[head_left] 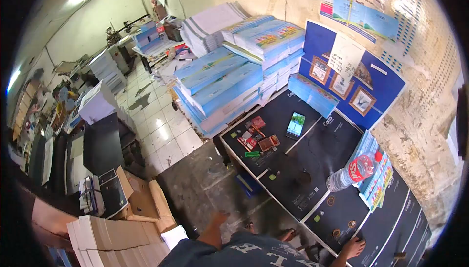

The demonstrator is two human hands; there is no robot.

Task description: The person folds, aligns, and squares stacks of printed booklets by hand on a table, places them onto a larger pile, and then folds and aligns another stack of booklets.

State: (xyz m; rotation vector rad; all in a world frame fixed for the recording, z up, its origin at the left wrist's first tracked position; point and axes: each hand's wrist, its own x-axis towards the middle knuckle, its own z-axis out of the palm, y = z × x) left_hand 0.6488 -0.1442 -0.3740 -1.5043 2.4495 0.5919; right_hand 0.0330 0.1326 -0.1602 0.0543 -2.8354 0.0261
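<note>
My right hand (352,248) rests at the near edge of the black-topped table (305,181), its fingers apart with nothing visible in them. Small brown rings (351,224) lie just beyond it. My left hand (221,217) hangs beside my body above the dark floor, fingers loosely out and holding nothing I can see. A clear water bottle (359,171) with a red cap and label leans on its side over a stack of booklets (378,189). Farther back lie a phone (296,124) with a lit screen, several red packs (251,139) and a green lighter (252,154).
Tall stacks of blue booklets (220,86) stand beyond the table. A blue board (322,42) with pictures leans against the wall. Brown cardboard (112,237) and an open carton (141,198) are at my left. Paper stacks (100,103) line the tiled aisle (163,130).
</note>
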